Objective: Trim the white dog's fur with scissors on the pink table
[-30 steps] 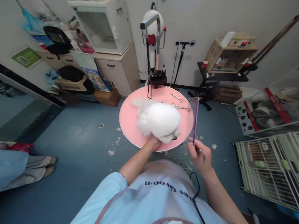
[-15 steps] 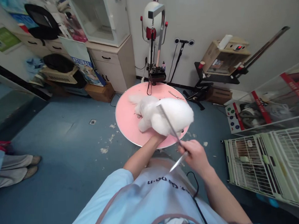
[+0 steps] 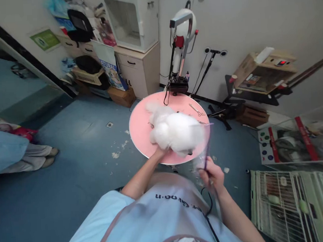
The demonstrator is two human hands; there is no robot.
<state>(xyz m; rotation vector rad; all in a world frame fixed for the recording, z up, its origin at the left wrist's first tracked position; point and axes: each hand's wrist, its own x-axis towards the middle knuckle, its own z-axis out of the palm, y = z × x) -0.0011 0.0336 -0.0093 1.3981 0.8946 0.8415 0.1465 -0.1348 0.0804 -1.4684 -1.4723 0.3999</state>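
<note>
A fluffy white dog (image 3: 175, 131) is on a round pink grooming table (image 3: 138, 129). My left hand (image 3: 161, 151) reaches to the dog's near side; its fingers are buried in the fur and hidden. My right hand (image 3: 212, 172), beyond the table's near right edge, is closed around a purplish comb (image 3: 207, 147). The comb points up beside the dog's right end and is smeared by motion. A blurred shiny strip (image 3: 218, 205) hangs below that hand, its kind unclear. Scissors (image 3: 196, 110) lie on the table's far right part, with another tool partly behind the dog.
A grooming arm (image 3: 184, 39) with a dangling loop rises at the table's back edge. Wire cages (image 3: 281, 197) stand at the right, cabinets (image 3: 136, 69) at the back left. Fur clumps (image 3: 115, 155) lie on the floor. Another person's legs (image 3: 35, 156) show at far left.
My right hand has drawn the comb off the dog's back, to the right, and turned it more upright. My left hand still touches the dog. The camera view has shifted left.
</note>
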